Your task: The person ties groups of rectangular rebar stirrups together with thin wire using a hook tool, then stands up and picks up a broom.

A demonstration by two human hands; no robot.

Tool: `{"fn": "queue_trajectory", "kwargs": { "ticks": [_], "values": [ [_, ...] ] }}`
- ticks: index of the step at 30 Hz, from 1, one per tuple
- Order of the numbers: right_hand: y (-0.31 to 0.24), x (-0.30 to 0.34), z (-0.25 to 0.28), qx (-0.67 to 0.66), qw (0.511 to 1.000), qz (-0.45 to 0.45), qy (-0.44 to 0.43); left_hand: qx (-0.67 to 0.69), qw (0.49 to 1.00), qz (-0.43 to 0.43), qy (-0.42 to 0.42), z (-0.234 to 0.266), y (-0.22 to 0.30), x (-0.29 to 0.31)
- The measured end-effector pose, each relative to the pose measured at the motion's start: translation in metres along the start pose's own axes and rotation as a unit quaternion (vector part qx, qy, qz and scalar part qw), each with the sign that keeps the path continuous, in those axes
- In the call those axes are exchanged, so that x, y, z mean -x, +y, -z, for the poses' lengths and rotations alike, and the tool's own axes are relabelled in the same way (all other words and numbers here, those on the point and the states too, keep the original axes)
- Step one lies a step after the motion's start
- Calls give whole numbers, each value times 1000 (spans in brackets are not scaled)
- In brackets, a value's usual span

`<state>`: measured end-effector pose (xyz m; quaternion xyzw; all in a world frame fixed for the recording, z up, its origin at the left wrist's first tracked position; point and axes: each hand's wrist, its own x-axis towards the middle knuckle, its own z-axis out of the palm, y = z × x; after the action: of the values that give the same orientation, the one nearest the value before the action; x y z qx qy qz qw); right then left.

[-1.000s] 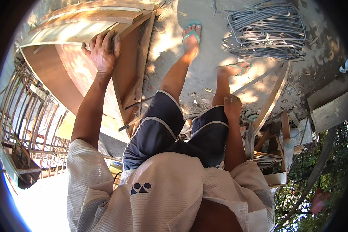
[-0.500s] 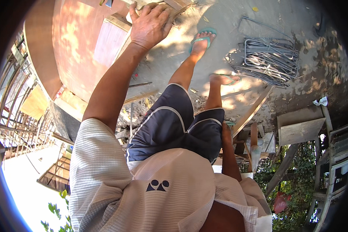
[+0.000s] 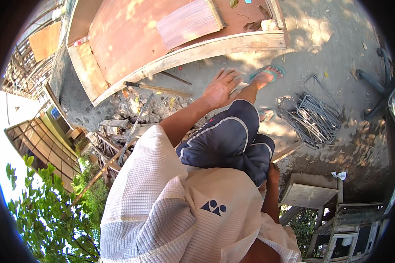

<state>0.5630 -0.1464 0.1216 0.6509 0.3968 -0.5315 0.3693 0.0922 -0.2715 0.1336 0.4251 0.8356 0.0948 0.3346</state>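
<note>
- Wooden frame edge (image 3: 215, 48), a pale plank, runs along the near side of a reddish plywood panel (image 3: 136, 39) lying on the concrete ground (image 3: 338, 52).
- Left hand (image 3: 221, 87) hangs just short of that plank, empty, fingers spread, above the ground.
- Right hand (image 3: 273, 168) sits low behind the dark shorts (image 3: 228, 136); whether it grips anything cannot be told.
- Bent steel stirrups (image 3: 314, 116) lie in a heap to the right, near a sandalled foot (image 3: 267, 75).
- Rubble (image 3: 136, 114) is piled to the left.
</note>
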Motion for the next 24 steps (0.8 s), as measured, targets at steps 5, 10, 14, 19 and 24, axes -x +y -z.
{"fn": "queue_trajectory", "kwargs": {
  "ticks": [5,10,14,19,24],
  "values": [
    [-14,-3,7,2,1000,17,4,97,928,357,-56,-27,-101,217],
    [-12,41,32,27,998,19,49,48,822,568,16,-35,-198,391],
    [19,56,49,42,997,-18,65,34,785,608,116,-13,-263,437],
    [56,79,43,90,994,-45,50,-1,774,610,169,11,-323,426],
    [40,92,16,304,949,86,-6,-16,759,602,250,29,-394,407]
  ]
}}
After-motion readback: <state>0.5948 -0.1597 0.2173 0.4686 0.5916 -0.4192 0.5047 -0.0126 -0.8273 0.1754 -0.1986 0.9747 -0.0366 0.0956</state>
